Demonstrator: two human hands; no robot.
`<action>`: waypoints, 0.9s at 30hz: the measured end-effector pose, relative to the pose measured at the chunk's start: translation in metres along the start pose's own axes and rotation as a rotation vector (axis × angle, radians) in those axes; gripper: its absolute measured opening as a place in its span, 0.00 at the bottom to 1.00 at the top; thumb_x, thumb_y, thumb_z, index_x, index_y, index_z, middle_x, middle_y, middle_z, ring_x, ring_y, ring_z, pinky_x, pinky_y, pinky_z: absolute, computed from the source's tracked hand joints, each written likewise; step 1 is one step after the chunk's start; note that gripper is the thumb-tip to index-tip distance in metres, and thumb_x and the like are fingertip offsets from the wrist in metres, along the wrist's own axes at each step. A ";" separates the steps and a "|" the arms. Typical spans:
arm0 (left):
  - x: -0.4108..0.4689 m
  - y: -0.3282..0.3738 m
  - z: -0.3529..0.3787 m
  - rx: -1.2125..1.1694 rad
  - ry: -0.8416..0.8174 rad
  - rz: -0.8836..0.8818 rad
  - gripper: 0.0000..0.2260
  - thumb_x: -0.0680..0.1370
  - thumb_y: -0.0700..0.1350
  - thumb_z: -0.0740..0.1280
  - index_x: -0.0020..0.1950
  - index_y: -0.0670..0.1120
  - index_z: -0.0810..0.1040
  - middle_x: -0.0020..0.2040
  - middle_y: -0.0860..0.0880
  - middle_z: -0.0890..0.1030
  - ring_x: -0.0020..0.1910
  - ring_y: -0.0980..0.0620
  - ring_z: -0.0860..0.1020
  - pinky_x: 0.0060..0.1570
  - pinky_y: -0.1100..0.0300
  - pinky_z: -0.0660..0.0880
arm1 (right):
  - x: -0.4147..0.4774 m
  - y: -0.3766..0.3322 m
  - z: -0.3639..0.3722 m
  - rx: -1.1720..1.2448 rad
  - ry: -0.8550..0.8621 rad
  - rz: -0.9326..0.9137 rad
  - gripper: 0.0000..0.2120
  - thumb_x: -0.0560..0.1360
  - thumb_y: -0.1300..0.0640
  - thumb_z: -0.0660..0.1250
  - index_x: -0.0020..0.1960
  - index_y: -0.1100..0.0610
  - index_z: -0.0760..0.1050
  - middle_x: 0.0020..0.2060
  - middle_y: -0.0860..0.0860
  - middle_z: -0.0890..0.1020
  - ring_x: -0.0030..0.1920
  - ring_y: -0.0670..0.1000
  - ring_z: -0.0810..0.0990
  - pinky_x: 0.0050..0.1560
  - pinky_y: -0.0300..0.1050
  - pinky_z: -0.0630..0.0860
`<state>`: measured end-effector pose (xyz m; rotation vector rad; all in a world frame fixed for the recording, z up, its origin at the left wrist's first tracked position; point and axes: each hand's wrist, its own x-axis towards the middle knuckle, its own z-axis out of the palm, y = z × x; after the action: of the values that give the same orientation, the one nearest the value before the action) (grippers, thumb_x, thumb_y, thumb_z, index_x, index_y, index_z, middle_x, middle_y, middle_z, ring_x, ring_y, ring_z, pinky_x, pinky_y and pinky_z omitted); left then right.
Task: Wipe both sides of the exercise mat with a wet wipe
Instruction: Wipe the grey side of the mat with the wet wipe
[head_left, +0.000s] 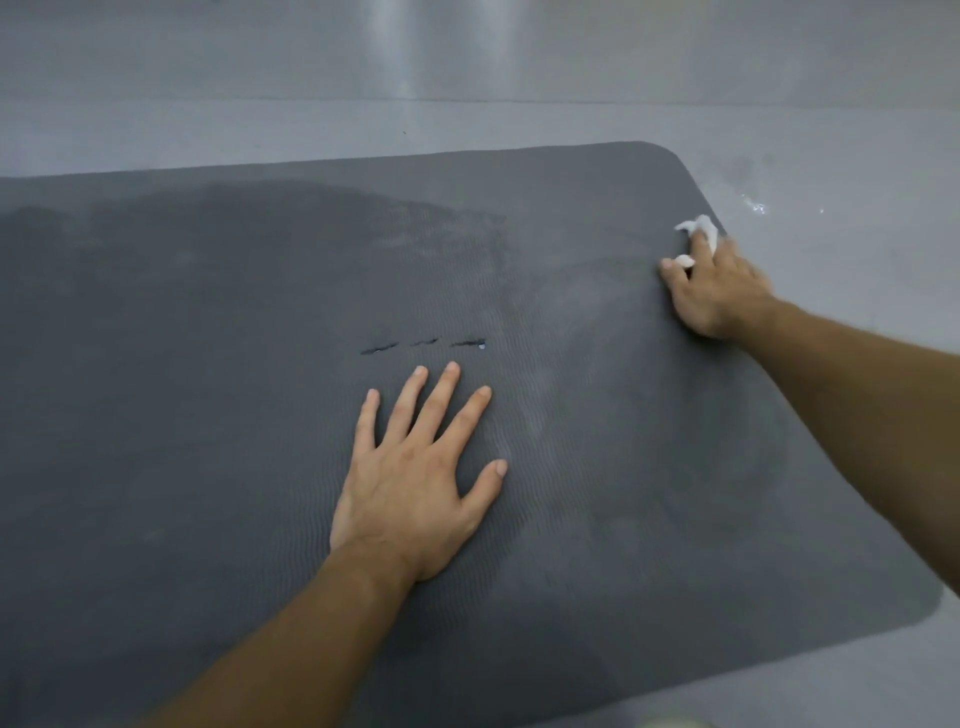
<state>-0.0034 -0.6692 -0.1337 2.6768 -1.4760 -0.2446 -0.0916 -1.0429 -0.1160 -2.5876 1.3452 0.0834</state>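
A dark grey ribbed exercise mat (208, 415) lies flat on the floor and fills most of the view. A darker damp patch covers its far left part, and three short tears sit near its middle. My left hand (415, 488) rests flat on the mat with straight, spread fingers, just below the tears. My right hand (717, 291) is stretched out to the mat's right edge near the far corner. It presses a crumpled white wet wipe (698, 228) onto the mat, with its fingers curled over the wipe.
Light grey glossy floor (467, 119) surrounds the mat on the far side and right. A few wet drops (756, 205) shine on the floor just beyond the mat's far right corner.
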 end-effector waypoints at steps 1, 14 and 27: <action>0.000 0.000 0.001 0.000 0.001 -0.001 0.31 0.81 0.69 0.41 0.83 0.61 0.43 0.83 0.56 0.39 0.82 0.52 0.36 0.79 0.40 0.41 | 0.000 0.006 0.000 -0.005 -0.014 0.055 0.37 0.81 0.34 0.46 0.82 0.54 0.48 0.81 0.56 0.53 0.81 0.56 0.53 0.79 0.55 0.50; 0.000 0.001 -0.002 -0.001 -0.010 -0.003 0.32 0.80 0.69 0.41 0.83 0.62 0.42 0.83 0.56 0.38 0.82 0.51 0.35 0.79 0.39 0.40 | -0.002 -0.181 0.030 -0.016 -0.151 -0.477 0.39 0.83 0.37 0.51 0.83 0.60 0.45 0.82 0.56 0.48 0.82 0.53 0.46 0.80 0.46 0.43; 0.000 -0.001 0.001 -0.002 -0.006 -0.001 0.32 0.80 0.69 0.40 0.83 0.62 0.42 0.83 0.56 0.38 0.82 0.51 0.36 0.78 0.38 0.39 | -0.081 -0.010 0.024 -0.130 -0.009 -0.454 0.35 0.82 0.37 0.42 0.83 0.52 0.46 0.83 0.49 0.50 0.82 0.51 0.49 0.80 0.51 0.50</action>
<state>-0.0030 -0.6692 -0.1348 2.6776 -1.4753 -0.2543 -0.1286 -0.9671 -0.1254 -2.9264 0.7417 0.1094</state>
